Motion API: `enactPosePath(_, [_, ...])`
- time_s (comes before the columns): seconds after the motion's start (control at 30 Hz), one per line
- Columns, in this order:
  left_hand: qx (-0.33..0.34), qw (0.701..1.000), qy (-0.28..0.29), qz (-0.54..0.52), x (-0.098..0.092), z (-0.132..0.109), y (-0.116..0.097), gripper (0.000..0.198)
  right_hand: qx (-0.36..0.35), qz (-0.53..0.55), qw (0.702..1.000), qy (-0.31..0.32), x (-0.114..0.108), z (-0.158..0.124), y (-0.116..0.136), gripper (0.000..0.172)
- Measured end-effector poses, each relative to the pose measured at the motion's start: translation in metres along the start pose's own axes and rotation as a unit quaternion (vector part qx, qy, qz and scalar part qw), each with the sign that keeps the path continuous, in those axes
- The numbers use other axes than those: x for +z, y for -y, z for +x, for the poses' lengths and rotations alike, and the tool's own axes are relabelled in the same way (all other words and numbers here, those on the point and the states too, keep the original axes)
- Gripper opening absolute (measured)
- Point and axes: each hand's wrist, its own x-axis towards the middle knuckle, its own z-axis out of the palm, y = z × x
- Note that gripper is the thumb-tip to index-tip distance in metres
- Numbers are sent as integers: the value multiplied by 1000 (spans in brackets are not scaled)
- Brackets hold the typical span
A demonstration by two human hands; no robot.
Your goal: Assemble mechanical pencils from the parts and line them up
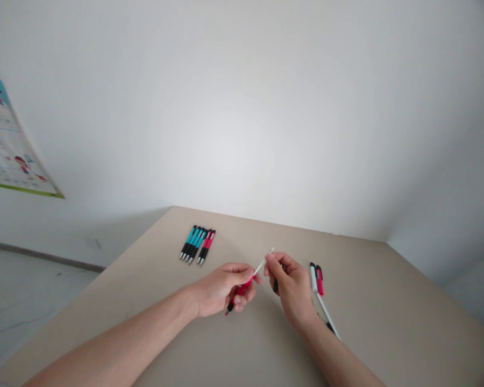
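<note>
My left hand grips a red pen barrel with a black end pointing down and left. From the barrel's upper end a thin white refill sticks out towards the upper right. At the refill's far end, the thumb and forefinger of my right hand are pinched together. A dark piece, apparently a black pen grip, shows under the curled fingers of that hand. Both hands are held just over the table.
Several teal pens lie side by side with red pens at the back left. On the right are a white pen barrel, a red barrel and a white refill, partly behind my right forearm. A wall borders the table.
</note>
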Motion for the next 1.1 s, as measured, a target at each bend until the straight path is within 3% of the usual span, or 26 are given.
enactPosePath(0.13, [35,999,-22,6,-3,2,0,30,-14,-55,995,77,2,-2,-3,36])
enactPosePath(0.37, [47,998,-16,40,-3,0,-3,26,30,16,999,1,-3,5,-5,44])
enactPosePath(0.47, [43,996,-30,69,-3,0,-3,26,35,44,998,18,-5,4,-2,46])
enactPosePath(0.63, [26,992,-35,116,-5,1,-2,29,36,-15,998,53,-3,2,-3,42])
enactPosePath(0.83, [23,996,-31,76,-4,0,-2,28,7,-68,997,38,-4,1,-3,39])
enactPosePath(1.1, [16,997,-12,79,-4,-1,-1,30,23,-63,995,67,-3,0,2,39])
